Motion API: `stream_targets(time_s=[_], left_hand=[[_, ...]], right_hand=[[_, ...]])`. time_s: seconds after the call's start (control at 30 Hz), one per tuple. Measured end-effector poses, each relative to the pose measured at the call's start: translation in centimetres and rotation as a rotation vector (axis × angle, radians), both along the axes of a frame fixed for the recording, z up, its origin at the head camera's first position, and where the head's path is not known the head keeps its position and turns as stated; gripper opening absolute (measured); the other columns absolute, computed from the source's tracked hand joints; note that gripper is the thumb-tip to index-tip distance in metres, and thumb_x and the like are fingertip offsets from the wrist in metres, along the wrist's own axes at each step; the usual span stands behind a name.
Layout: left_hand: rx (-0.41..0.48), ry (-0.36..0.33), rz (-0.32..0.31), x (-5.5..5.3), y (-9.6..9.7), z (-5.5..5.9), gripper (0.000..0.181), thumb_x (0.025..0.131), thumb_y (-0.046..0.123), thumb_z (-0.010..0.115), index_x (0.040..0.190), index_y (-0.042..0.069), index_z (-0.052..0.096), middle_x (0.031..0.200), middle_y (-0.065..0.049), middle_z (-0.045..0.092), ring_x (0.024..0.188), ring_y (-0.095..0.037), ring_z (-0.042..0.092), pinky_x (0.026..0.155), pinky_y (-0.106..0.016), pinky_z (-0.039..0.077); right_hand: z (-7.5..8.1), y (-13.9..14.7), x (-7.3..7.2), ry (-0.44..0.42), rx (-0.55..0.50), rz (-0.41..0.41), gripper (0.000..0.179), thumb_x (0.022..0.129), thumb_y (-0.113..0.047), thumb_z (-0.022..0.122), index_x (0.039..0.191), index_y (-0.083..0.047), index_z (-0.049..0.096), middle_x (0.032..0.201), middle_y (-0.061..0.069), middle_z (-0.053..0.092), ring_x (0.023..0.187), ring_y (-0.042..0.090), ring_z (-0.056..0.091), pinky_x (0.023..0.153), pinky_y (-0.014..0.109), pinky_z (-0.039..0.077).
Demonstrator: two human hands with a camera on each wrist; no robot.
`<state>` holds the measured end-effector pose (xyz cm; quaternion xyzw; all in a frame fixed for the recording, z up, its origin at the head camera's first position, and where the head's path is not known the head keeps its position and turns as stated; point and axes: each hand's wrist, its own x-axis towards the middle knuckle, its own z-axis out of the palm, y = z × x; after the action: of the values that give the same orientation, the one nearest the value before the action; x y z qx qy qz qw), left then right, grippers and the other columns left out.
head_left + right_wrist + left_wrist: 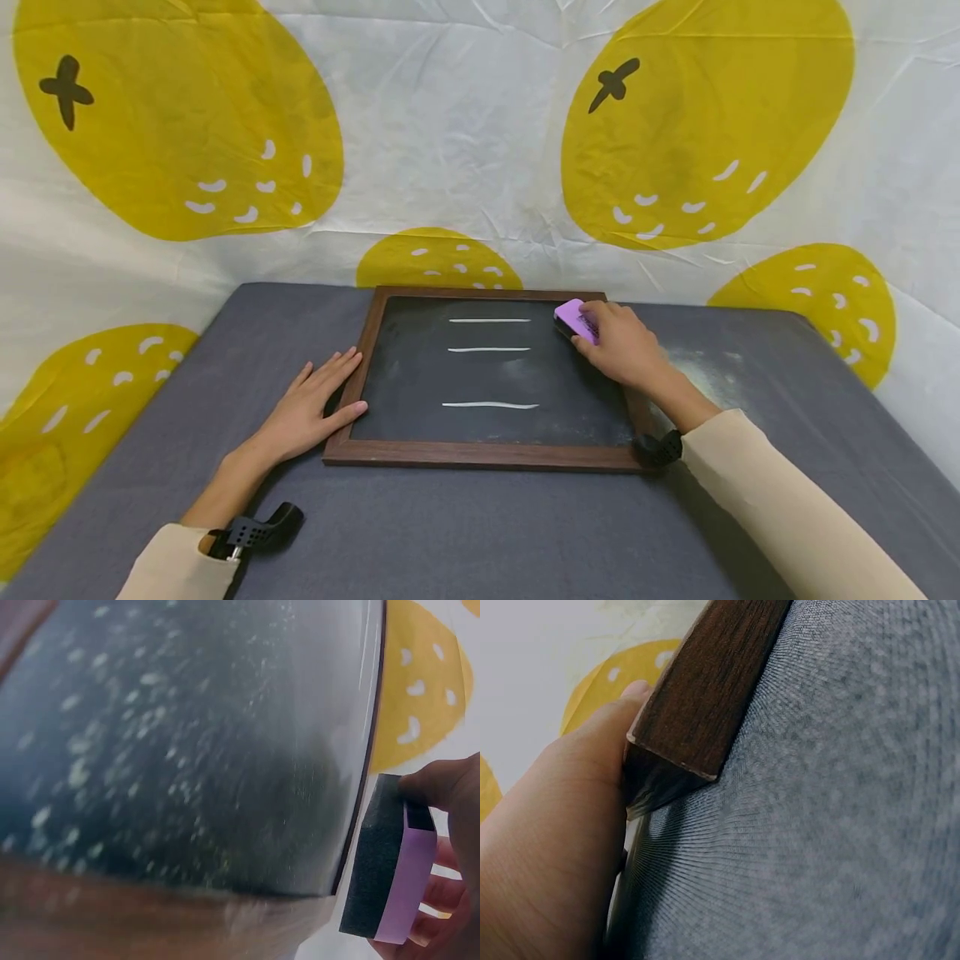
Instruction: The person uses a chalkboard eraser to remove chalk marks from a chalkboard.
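from my remote seat i see, through the head view, a white cloth (450,125) hung as a backdrop behind and along both sides; it is wrinkled and creased, printed with big rounded yellow shapes (180,108) bearing white flecks, the two largest each marked with a dark cross (67,90); below it i have a table (480,533) covered in plain grey fabric, a whitish patch (712,379) towards its right; the light looks soft, slightly brighter on the cloth at left
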<state>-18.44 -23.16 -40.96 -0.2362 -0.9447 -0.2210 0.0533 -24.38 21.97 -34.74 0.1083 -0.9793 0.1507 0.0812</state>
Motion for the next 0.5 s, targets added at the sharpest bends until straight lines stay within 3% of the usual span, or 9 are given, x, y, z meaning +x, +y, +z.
stream_targets(time_s=[0.27,0.5], left_hand=[[0.0,-0.004,0.0,0.0,0.0,-0.1,0.076,0.093,0.045,0.058,0.153,0.01,0.026,0.156,-0.012,0.024,0.142,-0.035,0.02,0.112,-0.057,0.006],[0.005,0.004,-0.005,-0.1,-0.1,-0.1,0.076,0.094,0.045,0.058,0.153,0.011,0.025,0.156,-0.012,0.024,0.141,-0.035,0.021,0.112,-0.058,0.006]], right_hand=[[-0.7,-1.8,-0.5,-0.001,0.044,0.042,0.053,0.089,-0.028,0.065,0.133,-0.002,0.052,0.128,0.019,0.053,0.113,0.036,0.049,0.076,0.058,0.047],[-0.1,-1.7,0.4,-0.095,0.104,0.064,0.06,0.092,-0.032,0.062,0.143,-0.006,0.043,0.128,0.023,0.049,0.11,0.038,0.047,0.069,0.055,0.048]])
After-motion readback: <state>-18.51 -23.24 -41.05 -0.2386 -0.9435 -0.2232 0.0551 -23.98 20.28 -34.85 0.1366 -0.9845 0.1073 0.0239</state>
